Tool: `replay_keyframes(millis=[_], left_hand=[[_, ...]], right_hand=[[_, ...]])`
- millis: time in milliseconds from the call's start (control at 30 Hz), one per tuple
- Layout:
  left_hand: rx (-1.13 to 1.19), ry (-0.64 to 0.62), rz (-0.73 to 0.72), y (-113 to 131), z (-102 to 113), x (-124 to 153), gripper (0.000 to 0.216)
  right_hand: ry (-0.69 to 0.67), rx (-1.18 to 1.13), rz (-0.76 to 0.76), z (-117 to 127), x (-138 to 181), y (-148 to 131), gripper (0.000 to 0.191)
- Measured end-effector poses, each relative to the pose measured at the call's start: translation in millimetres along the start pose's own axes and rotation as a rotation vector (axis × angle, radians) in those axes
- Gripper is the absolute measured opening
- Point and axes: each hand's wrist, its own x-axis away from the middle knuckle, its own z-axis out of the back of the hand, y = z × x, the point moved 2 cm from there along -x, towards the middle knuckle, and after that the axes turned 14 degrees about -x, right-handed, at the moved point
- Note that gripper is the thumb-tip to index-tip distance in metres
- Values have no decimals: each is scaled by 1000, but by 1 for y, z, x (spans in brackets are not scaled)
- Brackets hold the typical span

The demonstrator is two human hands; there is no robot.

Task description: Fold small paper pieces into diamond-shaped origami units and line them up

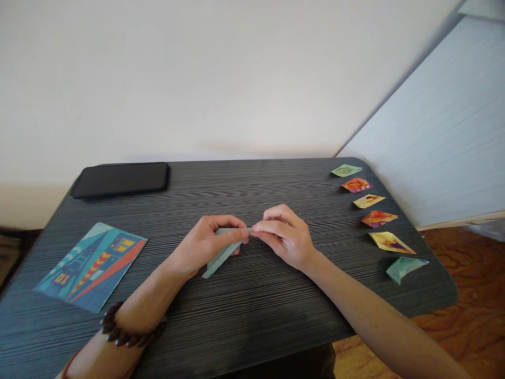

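Centrally, both hands (205, 239) (290, 239) pinching paper (221, 258), well inside table edges (252, 161)

There're 7 folded pprs (221, 259), 1 phone (121, 180), 1 patterned sq (92, 269)

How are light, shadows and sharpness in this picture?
Head view throughout: soft light; no strong glare on the black rectangular phone; shadow left of the row's lowest folded teal paper; slightly soft detail on the held pale-teal paper strip and blue rectangular card.

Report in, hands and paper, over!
Left hand gripping folded blue-green paper. Right hand pinching its tip. Six folded papers off right, out of the way.
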Motion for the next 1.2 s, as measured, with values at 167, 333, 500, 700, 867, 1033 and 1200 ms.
replay_keyframes(millis=[167, 333, 500, 700, 867, 1033, 1200], left_hand=[[51, -36, -1, -2, 1, 0, 21], [50, -59, -41, -1, 1, -1, 22], [-18, -51, -47, 2, 1, -1, 23], [-222, 89, -118, 0, 1, -2, 19], [-356, 180, -207, -1, 2, -2, 19], [-394, 191, -235, 1, 0, -1, 16], [-443, 214, -245, 2, -2, -1, 14]], right_hand=[[-55, 17, 61, 1, -1, 0, 11], [-119, 51, 106, 3, -1, -1, 14], [-140, 33, 113, 3, -1, -1, 12], [-122, -206, -179, -1, -3, 1, 12], [-166, -293, -320, -1, -4, -1, 5], [-161, -286, -338, -4, -4, 0, 3], [-156, -288, -351, -5, -4, 1, 5]])
